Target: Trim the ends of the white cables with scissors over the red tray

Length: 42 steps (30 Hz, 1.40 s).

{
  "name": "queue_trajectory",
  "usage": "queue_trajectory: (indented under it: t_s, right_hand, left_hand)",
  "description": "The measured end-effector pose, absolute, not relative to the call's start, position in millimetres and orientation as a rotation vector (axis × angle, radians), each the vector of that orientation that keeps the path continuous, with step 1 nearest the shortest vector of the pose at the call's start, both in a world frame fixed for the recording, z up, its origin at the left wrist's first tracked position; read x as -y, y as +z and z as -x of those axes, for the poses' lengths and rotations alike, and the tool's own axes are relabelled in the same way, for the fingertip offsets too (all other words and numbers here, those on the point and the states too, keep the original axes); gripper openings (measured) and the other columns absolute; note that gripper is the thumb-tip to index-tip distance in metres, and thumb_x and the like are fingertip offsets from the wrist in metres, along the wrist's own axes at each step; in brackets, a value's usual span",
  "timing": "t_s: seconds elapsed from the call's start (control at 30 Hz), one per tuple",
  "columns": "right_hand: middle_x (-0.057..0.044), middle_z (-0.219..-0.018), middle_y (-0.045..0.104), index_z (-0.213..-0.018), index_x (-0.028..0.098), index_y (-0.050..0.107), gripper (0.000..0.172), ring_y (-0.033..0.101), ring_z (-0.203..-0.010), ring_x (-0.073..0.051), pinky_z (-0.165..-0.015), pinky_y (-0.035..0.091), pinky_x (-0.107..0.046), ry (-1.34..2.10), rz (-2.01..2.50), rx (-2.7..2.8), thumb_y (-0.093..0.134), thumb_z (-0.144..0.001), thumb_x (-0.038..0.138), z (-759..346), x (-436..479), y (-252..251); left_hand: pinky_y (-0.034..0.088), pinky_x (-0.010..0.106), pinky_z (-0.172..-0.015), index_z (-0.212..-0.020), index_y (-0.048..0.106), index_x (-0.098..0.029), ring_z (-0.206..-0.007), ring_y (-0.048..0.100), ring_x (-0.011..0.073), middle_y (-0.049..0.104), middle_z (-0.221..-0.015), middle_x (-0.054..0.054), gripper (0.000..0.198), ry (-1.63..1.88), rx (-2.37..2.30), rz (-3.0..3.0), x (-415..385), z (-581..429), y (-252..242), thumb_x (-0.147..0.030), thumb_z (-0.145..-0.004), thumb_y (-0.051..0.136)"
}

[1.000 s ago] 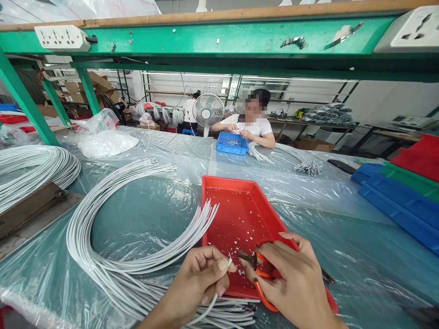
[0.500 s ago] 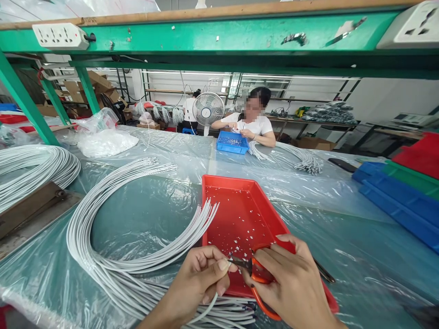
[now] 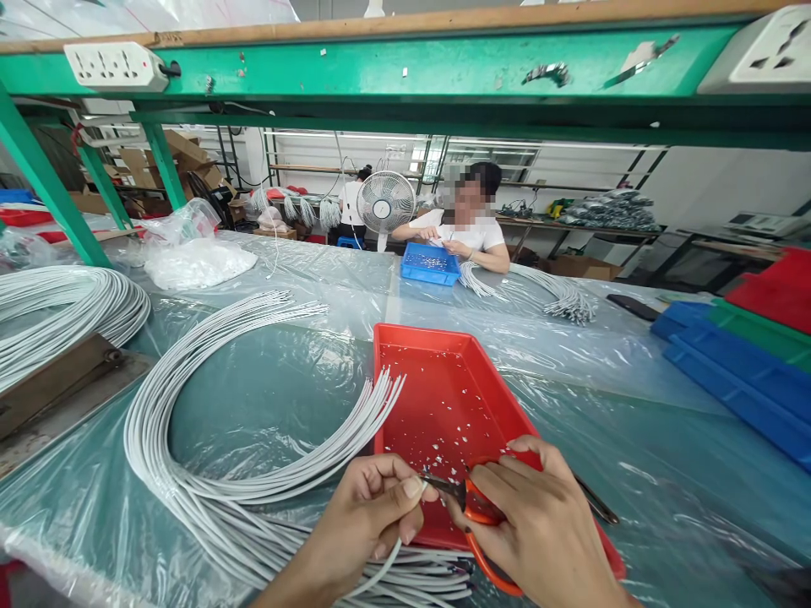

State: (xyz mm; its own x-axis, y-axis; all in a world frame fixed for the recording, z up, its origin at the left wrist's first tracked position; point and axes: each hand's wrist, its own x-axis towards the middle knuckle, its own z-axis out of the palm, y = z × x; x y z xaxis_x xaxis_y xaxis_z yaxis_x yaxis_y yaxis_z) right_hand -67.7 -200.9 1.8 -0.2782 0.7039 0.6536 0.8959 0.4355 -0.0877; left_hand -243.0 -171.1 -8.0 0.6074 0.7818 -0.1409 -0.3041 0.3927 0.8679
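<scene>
My left hand (image 3: pixel 378 517) pinches the end of a white cable (image 3: pixel 388 567) over the near end of a red tray (image 3: pixel 437 336). Orange-handled scissors (image 3: pixel 482 515) are gripped in my right hand (image 3: pixel 543 522), their dark blades pointing left and meeting the cable tip at my left fingertips. Whether the blades are fully closed on it cannot be made out. White and dark scraps are scattered on the tray floor. A looped bundle of white cables (image 3: pixel 155 405) lies to the left, with some ends resting over the tray's left rim and others beneath my hands.
Another cable coil (image 3: pixel 82 312) and a brown metal block (image 3: pixel 54 384) lie at left. Stacked bins (image 3: pixel 748 363) stand at right. A dark tool (image 3: pixel 599 500) sits beside the tray. Across the table, a person (image 3: pixel 475 228) works over a blue tray (image 3: pixel 431 274). A green beam (image 3: pixel 355 72) crosses above.
My hands and the scissors stay almost in place at the cable end, with only slight finger movement. The view has shifted very slightly. Across the table, the person's hands have moved a little.
</scene>
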Motion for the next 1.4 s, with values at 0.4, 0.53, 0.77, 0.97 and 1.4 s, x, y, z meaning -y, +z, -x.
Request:
queue_trajectory:
  t_s: [0.4,0.53,0.77,0.97,1.4]
  right_hand:
    - [0.004,-0.043,0.043,-0.05,0.018,0.043,0.037,0.033,-0.043,-0.01,-0.071,0.032,-0.032,-0.549,1.289,2.05,0.042,-0.086,0.026,66,203,-2]
    - [0.003,-0.042,0.043,-0.05,0.018,0.044,0.039,0.033,-0.044,-0.011,-0.071,0.032,-0.033,-0.652,1.293,2.032,0.039,-0.088,0.026,65,204,-6]
    - [0.003,-0.048,0.052,-0.06,0.019,0.047,0.026,0.041,-0.047,-0.011,-0.072,0.033,-0.035,-0.661,1.197,2.067,0.047,-0.085,0.026,60,209,-11]
    - [0.003,-0.048,0.047,-0.054,0.02,0.045,0.028,0.044,-0.052,-0.013,-0.068,0.04,-0.031,0.106,1.421,1.855,0.058,-0.077,0.027,69,205,-4]
    - [0.0,-0.057,0.058,-0.059,0.019,0.06,0.014,0.05,-0.064,-0.018,-0.071,0.041,-0.03,0.513,1.419,1.604,0.068,-0.067,0.027,81,211,-6]
  left_hand:
    - [0.005,0.018,-0.032,-0.073,0.058,-0.009,-0.028,0.017,-0.0015,0.047,-0.044,-0.006,0.024,0.735,-0.599,-0.895,171,243,-7,-0.033,-0.077,0.06]
    - [0.006,0.018,-0.032,-0.073,0.058,-0.009,-0.028,0.017,-0.0017,0.046,-0.043,-0.006,0.025,0.729,-0.589,-0.889,170,244,-8,-0.034,-0.078,0.059]
    - [0.004,0.018,-0.031,-0.073,0.058,-0.01,-0.028,0.016,-0.0015,0.047,-0.044,-0.006,0.021,0.743,-0.539,-0.854,169,244,-11,-0.03,-0.079,0.059]
    - [0.009,0.017,-0.032,-0.075,0.057,-0.011,-0.029,0.019,-0.0005,0.051,-0.045,-0.004,0.025,0.751,-0.595,-0.957,169,242,-11,-0.036,-0.076,0.061]
    - [0.042,0.02,-0.049,-0.087,0.062,-0.011,-0.052,0.056,0.0117,0.067,-0.065,0.006,0.016,1.548,-0.737,-2.232,184,238,-23,-0.003,-0.073,0.057]
